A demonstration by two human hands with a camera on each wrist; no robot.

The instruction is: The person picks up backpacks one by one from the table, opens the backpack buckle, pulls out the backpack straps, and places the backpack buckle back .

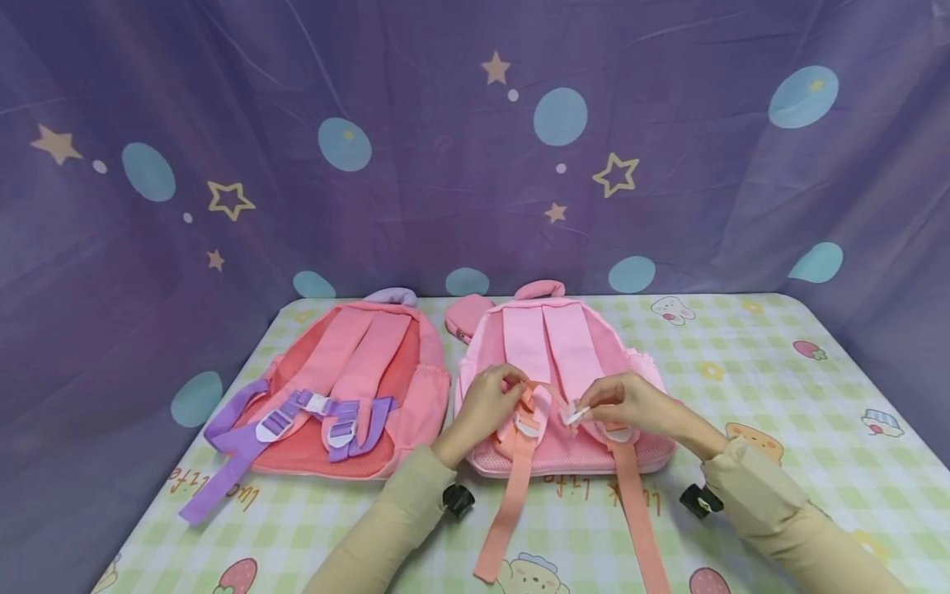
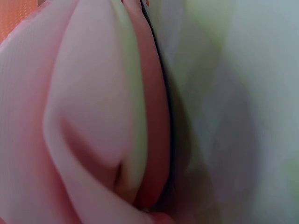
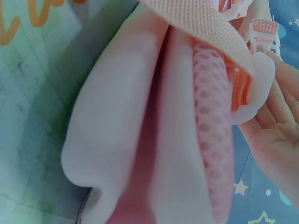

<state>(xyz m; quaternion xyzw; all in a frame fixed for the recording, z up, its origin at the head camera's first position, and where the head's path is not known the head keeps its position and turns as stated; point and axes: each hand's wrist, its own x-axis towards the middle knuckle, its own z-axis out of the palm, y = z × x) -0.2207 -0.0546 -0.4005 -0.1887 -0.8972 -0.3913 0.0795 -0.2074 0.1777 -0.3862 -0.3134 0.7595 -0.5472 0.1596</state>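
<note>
A light pink backpack (image 1: 567, 452) lies on the table with its shoulder straps facing up. My left hand (image 1: 486, 404) pinches an orange webbing strap (image 1: 528, 394) at the left shoulder strap's lower end. The right hand (image 1: 631, 403) pinches a white plastic buckle (image 1: 575, 415) between thumb and fingers, over the middle of the backpack. In the right wrist view, my right hand (image 3: 275, 126) is beside the white buckle (image 3: 264, 31) and its webbing. The left wrist view is filled by blurred pink fabric (image 2: 88, 84), and the left hand is not seen there.
A coral pink backpack (image 1: 426, 396) lies to the left, its purple straps joined by a white buckle (image 1: 317, 403). A small pink pouch (image 1: 467, 314) sits behind the right backpack. Loose orange strap ends (image 1: 505, 524) trail toward the front. The green checked tablecloth (image 1: 787, 371) covers the table.
</note>
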